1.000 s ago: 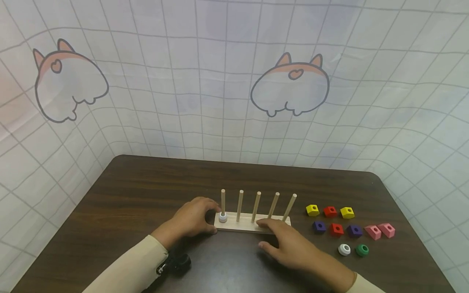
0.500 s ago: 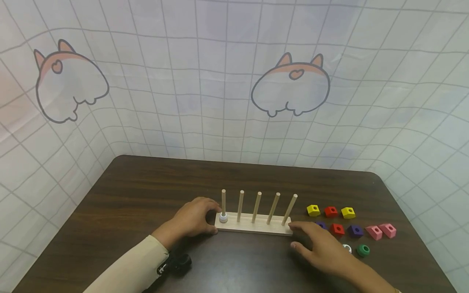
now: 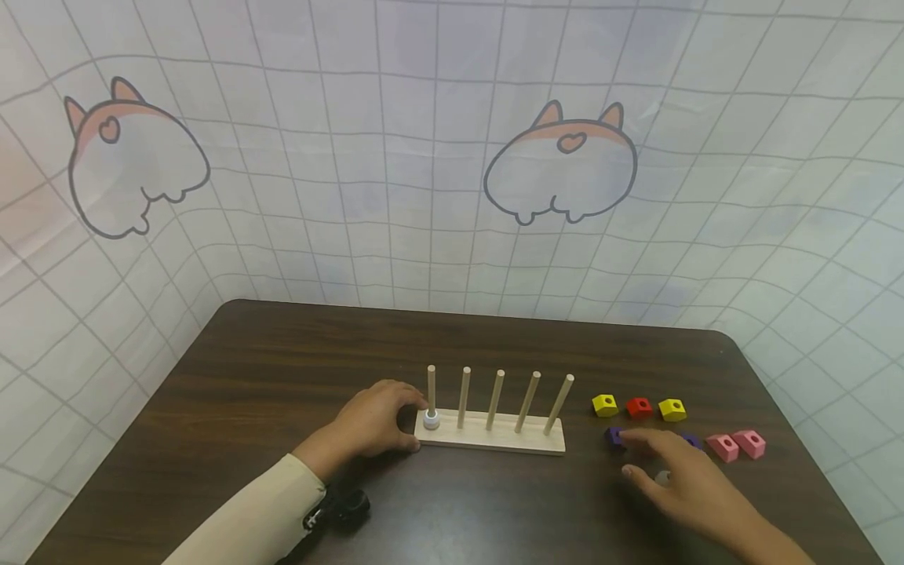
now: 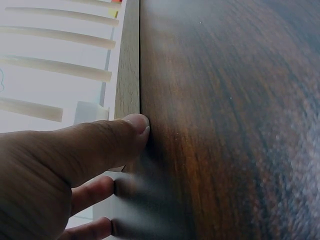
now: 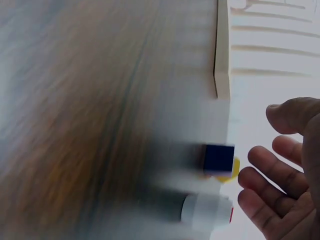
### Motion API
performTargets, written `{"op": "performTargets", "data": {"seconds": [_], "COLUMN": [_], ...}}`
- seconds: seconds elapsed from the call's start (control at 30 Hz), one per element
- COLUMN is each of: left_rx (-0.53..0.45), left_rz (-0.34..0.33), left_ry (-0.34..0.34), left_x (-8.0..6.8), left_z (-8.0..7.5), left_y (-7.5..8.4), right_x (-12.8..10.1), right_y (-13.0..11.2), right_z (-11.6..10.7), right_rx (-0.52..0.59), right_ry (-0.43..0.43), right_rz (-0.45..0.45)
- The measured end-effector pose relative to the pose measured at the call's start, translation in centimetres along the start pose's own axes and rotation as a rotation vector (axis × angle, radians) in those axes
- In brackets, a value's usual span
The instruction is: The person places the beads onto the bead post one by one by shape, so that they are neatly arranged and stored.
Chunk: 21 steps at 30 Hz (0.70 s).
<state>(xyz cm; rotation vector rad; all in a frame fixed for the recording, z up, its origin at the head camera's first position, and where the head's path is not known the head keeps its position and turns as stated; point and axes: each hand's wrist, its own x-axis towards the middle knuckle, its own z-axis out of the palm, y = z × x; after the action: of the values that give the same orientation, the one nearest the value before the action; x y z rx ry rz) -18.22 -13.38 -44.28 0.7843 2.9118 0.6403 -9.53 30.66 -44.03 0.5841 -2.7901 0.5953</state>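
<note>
While the left hand [image 3: 377, 417] rests at the left end of the wooden peg board [image 3: 494, 434], its thumb pressing the front edge of the base and its fingers lying against the end, its grip is loose and closes on nothing. The board stands on the dark counter [image 3: 282, 369] with five upright pegs, and a white ring [image 3: 430, 419] sits at the foot of the leftmost peg, just beside the left fingers. The right hand [image 3: 681, 479] hovers to the right of the board over the loose blocks, its fingers spread and apart, holding nothing. Under it, a purple block [image 3: 614, 436] shows at the fingertips, and a white ring [image 5: 206, 212] seems to lie below the palm, though the right wrist view is blurred. Behind the hand lie a yellow block [image 3: 604, 405], a red block [image 3: 639, 406] and a second yellow block [image 3: 672, 409]; two pink blocks [image 3: 736, 445] lie to its right.
</note>
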Motion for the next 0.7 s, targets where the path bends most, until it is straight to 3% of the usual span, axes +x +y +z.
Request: {"op": "performTargets", "data": {"seconds": [0.17, 0.37, 0.57, 0.7], "left_rx": [-0.007, -0.011, -0.004, -0.005], "left_rz": [0.005, 0.000, 0.007, 0.006], "left_ry": [0.000, -0.004, -0.001, -0.002], "left_x": [0.0, 0.0, 0.0, 0.0], "left_z": [-0.1, -0.1, -0.2, -0.2], "left_y": [0.0, 0.1, 0.1, 0.1], "right_x": [-0.9, -1.7, -2.1, -2.3], "right_y": [1.2, 2.0, 2.6, 2.8], "right_z": [-0.4, -0.6, -0.5, -0.7], "right_rx": [-0.046, -0.041, -0.055, -0.025], "right_ry": [0.028, -0.012, -0.028, -0.117], "right_rz": [-0.001, 0.056, 0.048, 0.097]}}
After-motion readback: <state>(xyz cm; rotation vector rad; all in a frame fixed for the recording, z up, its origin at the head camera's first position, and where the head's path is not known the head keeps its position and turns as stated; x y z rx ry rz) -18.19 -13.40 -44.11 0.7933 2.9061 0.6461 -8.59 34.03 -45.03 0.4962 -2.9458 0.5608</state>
